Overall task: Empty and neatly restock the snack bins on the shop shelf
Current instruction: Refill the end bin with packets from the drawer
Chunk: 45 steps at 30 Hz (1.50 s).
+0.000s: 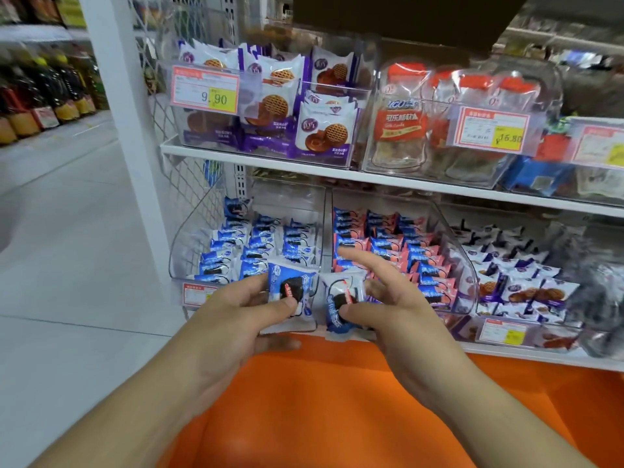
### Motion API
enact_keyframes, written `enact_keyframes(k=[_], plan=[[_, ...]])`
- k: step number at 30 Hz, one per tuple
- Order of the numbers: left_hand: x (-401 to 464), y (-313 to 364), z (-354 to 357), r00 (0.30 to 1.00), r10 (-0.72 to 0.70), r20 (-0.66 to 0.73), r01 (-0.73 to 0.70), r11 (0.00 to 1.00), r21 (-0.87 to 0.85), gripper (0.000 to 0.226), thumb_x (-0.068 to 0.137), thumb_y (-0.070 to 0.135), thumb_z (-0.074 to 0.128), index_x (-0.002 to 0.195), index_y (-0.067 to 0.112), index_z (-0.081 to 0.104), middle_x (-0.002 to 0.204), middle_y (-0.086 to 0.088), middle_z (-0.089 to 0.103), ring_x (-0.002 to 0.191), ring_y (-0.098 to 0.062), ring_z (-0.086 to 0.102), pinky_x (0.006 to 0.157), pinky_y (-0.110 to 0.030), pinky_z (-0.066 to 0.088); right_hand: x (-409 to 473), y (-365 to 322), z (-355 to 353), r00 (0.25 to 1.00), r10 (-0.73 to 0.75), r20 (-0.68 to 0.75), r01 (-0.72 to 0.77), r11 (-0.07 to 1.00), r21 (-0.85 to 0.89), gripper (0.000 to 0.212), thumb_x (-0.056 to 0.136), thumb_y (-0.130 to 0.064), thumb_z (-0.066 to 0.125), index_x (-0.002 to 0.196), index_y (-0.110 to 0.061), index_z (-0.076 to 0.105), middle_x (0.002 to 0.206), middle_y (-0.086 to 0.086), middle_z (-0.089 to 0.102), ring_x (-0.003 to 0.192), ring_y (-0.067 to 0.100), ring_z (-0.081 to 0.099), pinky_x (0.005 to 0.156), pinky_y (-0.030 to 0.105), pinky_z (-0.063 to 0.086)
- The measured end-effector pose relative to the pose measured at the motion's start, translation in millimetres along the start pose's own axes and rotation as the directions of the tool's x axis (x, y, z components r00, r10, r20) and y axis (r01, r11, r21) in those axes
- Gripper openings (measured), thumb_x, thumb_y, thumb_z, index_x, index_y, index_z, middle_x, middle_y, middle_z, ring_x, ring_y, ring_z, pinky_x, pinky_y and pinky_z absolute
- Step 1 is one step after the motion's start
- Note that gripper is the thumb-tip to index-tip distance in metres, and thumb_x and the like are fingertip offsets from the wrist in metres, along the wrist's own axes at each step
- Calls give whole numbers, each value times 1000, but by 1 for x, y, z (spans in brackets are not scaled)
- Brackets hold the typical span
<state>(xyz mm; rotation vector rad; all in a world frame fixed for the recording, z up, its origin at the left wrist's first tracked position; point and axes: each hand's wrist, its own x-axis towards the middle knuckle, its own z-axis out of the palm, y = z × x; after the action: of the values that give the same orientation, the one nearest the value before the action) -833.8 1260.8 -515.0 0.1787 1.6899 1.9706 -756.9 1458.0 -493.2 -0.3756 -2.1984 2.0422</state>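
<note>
In the head view, both hands work at the front edge of the lower shelf (506, 352). The left hand (236, 309) pinches a blue cookie packet (292, 288) between thumb and curled fingers, just in front of the left clear bin (179, 251). The right hand (398, 309) pins a second blue packet (341, 298) under its thumb while its forefinger points out toward the middle clear bin (472, 275). The likeliest slip from here, as I judge it, is a misfile: that second packet hangs at the divide between the two bins, and dropped carelessly it could land among the pink packets (398, 251). The slick wrappers could also slide from a light pinch and fall to the orange surface (337, 400) below. The left bin holds neat rows of blue packets (236, 248); the middle bin holds rows of pink ones; the bin to the right (526, 288) holds white and purple waffle biscuit packs. On the upper shelf, one bin (266, 106) carries larger purple waffle packs and another (439, 130) red-labelled bags.
</note>
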Motion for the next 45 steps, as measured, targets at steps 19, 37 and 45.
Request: enact_keyframes(k=[19, 37, 45], plan=[[12, 21, -70, 976, 91, -197, 33, 834, 550, 62, 96, 34, 71, 153, 36, 45, 131, 10, 60, 66, -13, 75, 59, -22, 58, 42, -3, 43, 990, -143, -22, 132, 957, -257, 20, 91, -15, 79, 98, -33, 78, 65, 13, 55, 62, 21, 51, 62, 36, 41], [57, 9, -144, 989, 77, -129, -4, 870, 493, 20, 92, 32, 73, 99, 51, 67, 93, 29, 70, 71, -22, 76, 66, -44, 63, 337, 50, 114, 951, -297, -88, 127, 632, -765, 30, 88, -9, 76, 84, -36, 62, 90, -15, 67, 81, 3, 64, 70, 27, 55], [62, 4, -144, 983, 69, -172, 2, 924, 382, 31, 93, 32, 74, 113, 46, 55, 102, 25, 67, 65, -13, 75, 58, -29, 62, 326, 51, 119, 933, -354, -69, 27, 258, -966, 22, 98, -33, 67, 120, -39, 70, 135, -2, 56, 115, 21, 62, 93, 39, 56]])
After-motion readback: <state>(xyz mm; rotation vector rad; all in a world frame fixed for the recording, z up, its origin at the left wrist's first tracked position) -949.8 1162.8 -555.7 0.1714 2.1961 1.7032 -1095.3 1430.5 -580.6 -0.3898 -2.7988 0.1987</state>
